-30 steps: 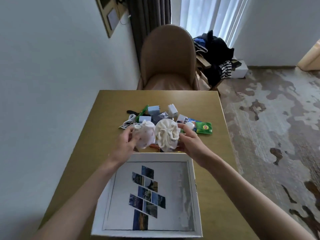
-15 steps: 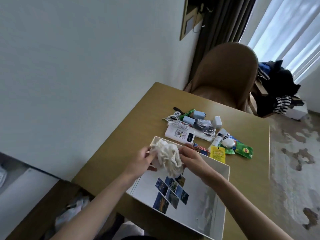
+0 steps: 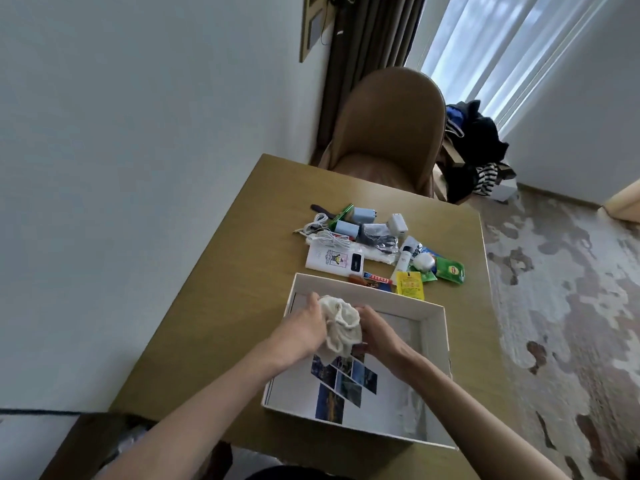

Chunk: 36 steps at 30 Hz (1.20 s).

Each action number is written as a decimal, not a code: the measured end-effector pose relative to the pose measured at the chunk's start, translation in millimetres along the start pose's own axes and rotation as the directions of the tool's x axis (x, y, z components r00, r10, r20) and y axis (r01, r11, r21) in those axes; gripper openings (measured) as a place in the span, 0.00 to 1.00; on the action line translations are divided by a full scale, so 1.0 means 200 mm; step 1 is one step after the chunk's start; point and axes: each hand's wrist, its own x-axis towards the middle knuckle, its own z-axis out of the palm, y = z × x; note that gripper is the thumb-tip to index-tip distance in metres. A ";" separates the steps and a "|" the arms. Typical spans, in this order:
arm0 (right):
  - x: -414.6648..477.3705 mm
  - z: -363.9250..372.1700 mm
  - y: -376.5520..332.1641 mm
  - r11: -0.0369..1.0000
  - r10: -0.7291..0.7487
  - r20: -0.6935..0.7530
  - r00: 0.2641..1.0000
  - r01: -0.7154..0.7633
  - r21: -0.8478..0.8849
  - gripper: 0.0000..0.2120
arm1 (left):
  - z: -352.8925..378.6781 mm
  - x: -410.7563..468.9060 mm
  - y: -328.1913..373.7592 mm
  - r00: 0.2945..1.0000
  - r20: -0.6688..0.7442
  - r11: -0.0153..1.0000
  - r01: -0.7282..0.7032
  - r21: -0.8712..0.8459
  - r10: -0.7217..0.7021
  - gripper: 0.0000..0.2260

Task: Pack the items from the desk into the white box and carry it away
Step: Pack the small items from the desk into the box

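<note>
A shallow white box (image 3: 433, 344) with photo tiles printed on its floor lies on the near part of the wooden desk (image 3: 221, 306). Inside its far left corner, my left hand (image 3: 301, 330) and my right hand (image 3: 377, 332) both grip a bundle of cream cloth (image 3: 341, 327) between them, low over the box floor. Beyond the box lies a heap of small items: a white power bank (image 3: 332, 259), white cables (image 3: 323, 237), blue and white chargers (image 3: 396, 225), a white tube (image 3: 405, 254), a yellow sachet (image 3: 410, 284) and green packets (image 3: 450, 270).
A brown chair (image 3: 391, 126) stands at the desk's far end, with a pile of dark clothes (image 3: 478, 150) to its right. A white wall runs along the left. Patterned carpet (image 3: 561, 289) covers the floor on the right.
My hands brought the cloth bundle from above the item heap back and down into the box's far left corner. The camera view shifted left and tilted.
</note>
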 end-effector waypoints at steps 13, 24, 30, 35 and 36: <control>0.19 0.15 0.07 0.999 0.041 -0.253 0.967 -0.033 0.037 0.18 | -0.22 0.15 -0.23 0.734 -0.115 0.635 -0.485 0.601 0.670 0.22; 0.22 0.26 0.06 0.915 -0.154 -0.408 0.900 -0.026 -0.403 0.17 | -0.23 0.13 -0.33 0.932 -0.022 0.922 -0.353 0.159 0.361 0.22; 0.09 0.06 -0.02 0.745 -0.204 -0.270 0.941 -0.030 -0.667 0.14 | -0.29 0.22 -0.28 0.944 0.026 0.937 -0.331 0.112 0.330 0.21; 0.02 -0.11 -0.04 0.777 -0.201 -0.249 0.947 0.000 -0.629 0.15 | -0.30 0.31 -0.11 0.906 -0.077 0.896 -0.394 0.207 0.416 0.14; 0.02 -0.11 -0.04 0.762 -0.172 -0.191 0.966 0.008 -0.647 0.16 | -0.29 0.32 -0.09 0.904 -0.088 0.893 -0.392 0.220 0.418 0.13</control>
